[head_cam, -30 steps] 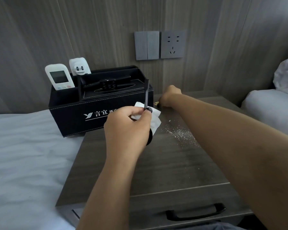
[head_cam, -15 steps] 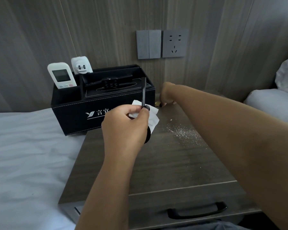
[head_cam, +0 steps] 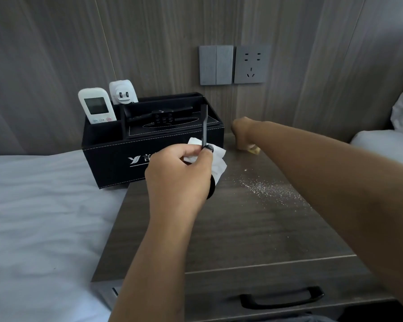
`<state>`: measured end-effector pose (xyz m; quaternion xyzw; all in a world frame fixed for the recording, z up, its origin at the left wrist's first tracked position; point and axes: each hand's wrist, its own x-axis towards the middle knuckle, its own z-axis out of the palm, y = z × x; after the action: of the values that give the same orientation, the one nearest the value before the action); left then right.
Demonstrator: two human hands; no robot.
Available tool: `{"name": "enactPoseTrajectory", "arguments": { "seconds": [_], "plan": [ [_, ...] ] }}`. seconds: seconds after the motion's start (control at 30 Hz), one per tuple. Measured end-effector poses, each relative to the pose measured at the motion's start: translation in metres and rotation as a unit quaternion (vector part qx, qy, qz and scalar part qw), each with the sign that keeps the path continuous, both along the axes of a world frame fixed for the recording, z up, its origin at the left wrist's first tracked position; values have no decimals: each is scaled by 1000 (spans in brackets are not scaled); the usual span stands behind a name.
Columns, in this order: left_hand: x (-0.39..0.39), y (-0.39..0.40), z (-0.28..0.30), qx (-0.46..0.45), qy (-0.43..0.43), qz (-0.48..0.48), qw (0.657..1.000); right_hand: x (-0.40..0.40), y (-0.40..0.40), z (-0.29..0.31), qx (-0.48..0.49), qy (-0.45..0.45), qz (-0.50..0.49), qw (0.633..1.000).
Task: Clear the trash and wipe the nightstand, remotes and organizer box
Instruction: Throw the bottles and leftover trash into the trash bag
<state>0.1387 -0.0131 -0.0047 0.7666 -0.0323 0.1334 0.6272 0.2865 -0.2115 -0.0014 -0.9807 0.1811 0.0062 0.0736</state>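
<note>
My left hand (head_cam: pixel 179 173) is closed around a thin black remote (head_cam: pixel 204 126) held upright on edge, together with a white tissue (head_cam: pixel 215 159), above the dark wooden nightstand (head_cam: pixel 230 228). My right hand (head_cam: pixel 241 133) is a fist at the back of the nightstand, closed on a small yellowish scrap (head_cam: pixel 254 149) that peeks out below it. The black organizer box (head_cam: pixel 116 159) stands at the nightstand's back left. It holds a white air-conditioner remote (head_cam: pixel 96 105), a white plug adapter (head_cam: pixel 122 92) and a black remote (head_cam: pixel 158 113) lying across its top.
Pale crumbs (head_cam: pixel 265 189) are scattered over the nightstand's right middle. A white bed sheet (head_cam: pixel 44 217) lies to the left, a pillow (head_cam: pixel 386 147) to the right. A switch plate (head_cam: pixel 215 65) and socket (head_cam: pixel 251 65) sit on the wood wall. The drawer handle (head_cam: pixel 282 298) is at the front.
My right hand has drawn back slightly from the wall, with the yellowish scrap showing beneath it. My left hand keeps the remote and tissue in nearly the same place.
</note>
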Motion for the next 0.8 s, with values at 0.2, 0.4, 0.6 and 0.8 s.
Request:
{"name": "enactPoseTrajectory", "arguments": {
  "seconds": [0.2, 0.4, 0.6, 0.8],
  "plan": [
    [-8, -8, 1, 11, -5, -13, 1000, -14, -29, -5, -15, -20, 51, 998],
    [-17, -9, 0, 28, -19, -17, 999, -51, -65, 9, 154, 66, 44, 985],
    [-29, -13, -2, 37, -25, -24, 999, -54, -65, 0, 155, 78, 0, 985],
    [-34, -14, 1, 35, -32, -29, 998, -55, -56, -4, 145, 76, -20, 986]
  ]
}}
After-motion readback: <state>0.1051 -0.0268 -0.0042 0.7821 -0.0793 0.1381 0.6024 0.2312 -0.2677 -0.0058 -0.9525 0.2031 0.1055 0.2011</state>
